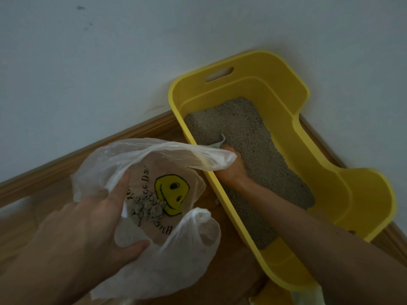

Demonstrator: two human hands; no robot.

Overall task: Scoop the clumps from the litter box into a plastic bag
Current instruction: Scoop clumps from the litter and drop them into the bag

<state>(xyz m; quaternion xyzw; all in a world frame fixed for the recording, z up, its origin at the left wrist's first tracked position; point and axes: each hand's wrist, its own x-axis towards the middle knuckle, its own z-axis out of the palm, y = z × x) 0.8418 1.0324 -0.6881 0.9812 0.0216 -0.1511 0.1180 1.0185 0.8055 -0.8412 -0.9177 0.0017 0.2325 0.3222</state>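
The left hand [88, 227] is nearest, at lower left. Its fingers are spread and fairly straight, the forefinger lies along the rim of the bag [182, 249], and the thumb hooks over the near rim, so the film is pinched between them and the mouth gapes. The bag is thin and clear, printed with a yellow smiley [171, 192], and lies on the wooden floor [33, 216] just left of the box [330, 179]. A heap of grey clumps [147, 208] sits at its bottom. Further in, the right hand [229, 168] is down inside the yellow box, on the litter [248, 133] beside the left wall. It is closed round the handle of a grey scoop [221, 142], whose head digs into the litter; the bag's far flap hides the fingers. Behind stand a wooden skirting [88, 150] and a pale wall [110, 62].
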